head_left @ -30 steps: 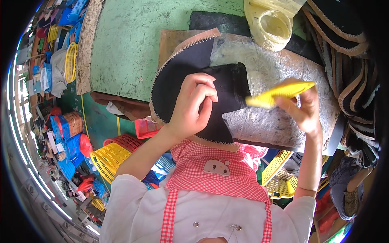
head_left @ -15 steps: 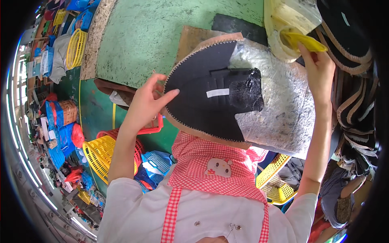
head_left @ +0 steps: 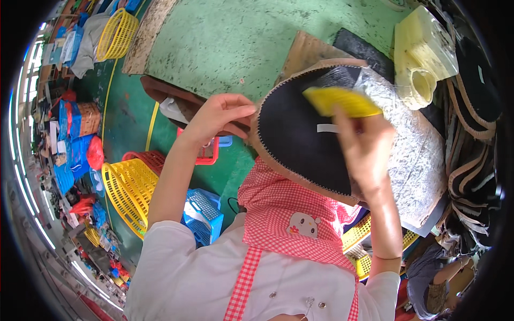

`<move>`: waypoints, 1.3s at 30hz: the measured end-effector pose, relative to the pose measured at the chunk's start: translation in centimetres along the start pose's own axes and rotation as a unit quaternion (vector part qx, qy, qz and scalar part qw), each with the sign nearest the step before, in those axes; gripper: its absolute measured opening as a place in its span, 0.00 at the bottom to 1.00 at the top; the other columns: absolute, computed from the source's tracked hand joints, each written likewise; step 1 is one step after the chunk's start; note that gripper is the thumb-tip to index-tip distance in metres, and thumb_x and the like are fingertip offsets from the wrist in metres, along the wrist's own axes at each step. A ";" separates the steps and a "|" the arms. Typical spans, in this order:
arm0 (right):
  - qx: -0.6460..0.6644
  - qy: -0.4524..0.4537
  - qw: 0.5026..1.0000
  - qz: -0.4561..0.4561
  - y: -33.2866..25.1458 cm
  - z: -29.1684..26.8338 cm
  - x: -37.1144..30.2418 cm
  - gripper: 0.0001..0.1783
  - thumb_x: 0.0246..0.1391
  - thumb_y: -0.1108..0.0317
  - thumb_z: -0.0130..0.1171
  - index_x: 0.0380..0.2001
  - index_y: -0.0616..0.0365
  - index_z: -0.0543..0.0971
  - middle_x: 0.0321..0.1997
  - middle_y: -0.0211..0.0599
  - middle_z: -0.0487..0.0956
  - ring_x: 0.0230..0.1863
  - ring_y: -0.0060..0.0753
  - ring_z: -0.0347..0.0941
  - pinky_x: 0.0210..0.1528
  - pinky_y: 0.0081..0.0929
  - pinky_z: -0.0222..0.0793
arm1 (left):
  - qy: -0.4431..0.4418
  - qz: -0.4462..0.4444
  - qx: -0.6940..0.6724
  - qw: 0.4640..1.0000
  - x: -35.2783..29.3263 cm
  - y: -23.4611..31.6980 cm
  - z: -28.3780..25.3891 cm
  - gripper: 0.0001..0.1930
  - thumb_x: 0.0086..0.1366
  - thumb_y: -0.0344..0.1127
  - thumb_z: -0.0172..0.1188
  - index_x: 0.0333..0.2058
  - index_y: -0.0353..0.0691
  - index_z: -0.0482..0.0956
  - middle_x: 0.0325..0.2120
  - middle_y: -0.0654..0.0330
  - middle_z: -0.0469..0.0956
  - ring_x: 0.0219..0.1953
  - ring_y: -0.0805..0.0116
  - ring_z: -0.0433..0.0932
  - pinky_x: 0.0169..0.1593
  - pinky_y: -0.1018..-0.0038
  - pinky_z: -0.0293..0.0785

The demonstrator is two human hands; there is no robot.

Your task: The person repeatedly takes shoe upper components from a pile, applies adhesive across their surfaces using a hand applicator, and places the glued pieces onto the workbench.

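Note:
A black, curved shoe-upper piece (head_left: 292,136) with a tan zigzag-stitched rim lies on the worktable, a short white strip (head_left: 327,128) on its face. Above it, my right hand (head_left: 367,147) grips a flat yellow scraper (head_left: 342,101), blurred by motion. That hand and forearm hide the right part of the piece. At the piece's left rim is my left hand (head_left: 222,117), its fingers apart and the tips close to or touching the tan edge; exact contact is unclear. A cut-open translucent yellowish jug (head_left: 428,48) stands beyond on the right, its round mouth toward me.
Under the piece lies a smeared silvery-grey board (head_left: 415,171), on a green tabletop (head_left: 241,43). More black, tan-edged pieces (head_left: 474,134) hang stacked at the right. Yellow baskets (head_left: 128,192) and a blue basket (head_left: 203,216) stand below the table. Another person (head_left: 433,278) is at lower right.
My right hand has brought the yellow scraper from the jug's mouth leftward over the black piece. My left hand's thumb has come off the piece's face to its rim. The whole view has shifted.

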State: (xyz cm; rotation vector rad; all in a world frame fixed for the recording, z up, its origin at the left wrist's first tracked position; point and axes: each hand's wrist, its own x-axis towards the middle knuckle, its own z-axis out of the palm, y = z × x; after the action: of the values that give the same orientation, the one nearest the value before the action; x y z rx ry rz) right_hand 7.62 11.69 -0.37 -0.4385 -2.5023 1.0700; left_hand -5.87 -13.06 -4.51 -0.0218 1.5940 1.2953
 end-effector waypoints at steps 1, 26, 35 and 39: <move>0.021 -0.070 0.996 -0.043 -0.7 0.5 0.0 0.10 0.51 0.67 0.64 0.38 0.55 0.83 0.15 0.35 0.75 0.12 0.24 0.67 0.17 0.24 0.63 | -0.014 0.021 -0.007 1.000 -0.1 0.0 0.0 0.13 0.63 0.40 0.60 0.40 0.36 0.78 0.35 0.60 0.80 0.37 0.71 0.81 0.35 0.74 0.80; -0.017 -0.427 0.886 -0.179 4.2 -8.7 -2.0 0.16 0.42 0.73 0.63 0.38 0.51 0.84 0.41 0.32 0.83 0.38 0.33 0.81 0.39 0.25 0.75 | 0.045 0.117 0.057 0.991 -0.1 -0.9 0.8 0.11 0.65 0.38 0.58 0.39 0.36 0.78 0.29 0.65 0.80 0.31 0.78 0.79 0.28 0.81 0.76; -0.197 0.027 0.977 0.078 7.4 -11.3 4.4 0.13 0.56 0.67 0.61 0.36 0.70 0.77 0.25 0.28 0.76 0.26 0.15 0.65 0.28 0.18 0.62 | 0.024 0.400 0.354 0.845 3.2 5.7 6.0 0.23 0.58 0.35 0.63 0.52 0.39 0.71 0.42 0.53 0.75 0.45 0.62 0.73 0.49 0.69 0.69; 0.207 0.206 0.941 0.172 10.1 -13.8 2.4 0.07 0.55 0.69 0.60 0.28 0.61 0.76 0.17 0.19 0.67 0.15 0.13 0.54 0.19 0.15 0.46 | -0.021 0.252 0.498 0.829 4.5 8.0 7.5 0.28 0.60 0.36 0.63 0.57 0.35 0.66 0.48 0.51 0.73 0.48 0.64 0.73 0.53 0.70 0.69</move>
State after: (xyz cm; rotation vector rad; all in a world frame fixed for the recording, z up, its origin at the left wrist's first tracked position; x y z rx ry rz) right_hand 13.23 27.95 1.46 -0.8872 -1.8132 1.4221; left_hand -7.45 -1.78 -1.13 1.1317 2.1412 0.6523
